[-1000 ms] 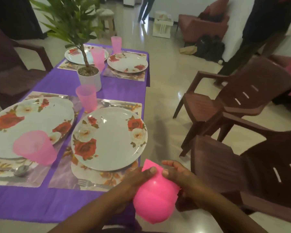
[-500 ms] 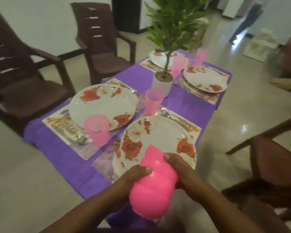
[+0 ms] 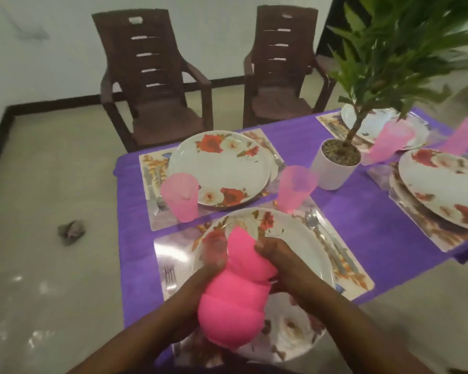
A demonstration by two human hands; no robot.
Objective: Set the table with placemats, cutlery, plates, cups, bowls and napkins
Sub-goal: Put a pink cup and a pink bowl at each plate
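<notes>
While half a second ago only the plate's near rim was reached, the stack of pink bowls (image 3: 235,290) is now held over the nearest plate (image 3: 308,255), gripped by left hand (image 3: 200,284) and right hand (image 3: 287,268).

1. The table (image 3: 362,228) wears a purple cloth, and the white plant pot (image 3: 335,168) stands on the cloth as the landmark.
2. Left of the pot lies a placemat (image 3: 153,168) bearing a floral plate (image 3: 219,168), a pink cup (image 3: 179,197) and cutlery.
3. Nearer the viewer than the pot lies a second placemat (image 3: 173,249) with a floral plate (image 3: 303,247), a fork (image 3: 170,276) on its left, and a spoon (image 3: 312,222) on its right.
4. A pink cup (image 3: 295,188) stands just left of the pot.
5. Right of the pot lies a third placemat (image 3: 422,225) with a floral plate (image 3: 443,187).
6. Behind the pot sit a fourth placemat (image 3: 331,125), a plate and two blurred pink cups (image 3: 387,144).
</notes>
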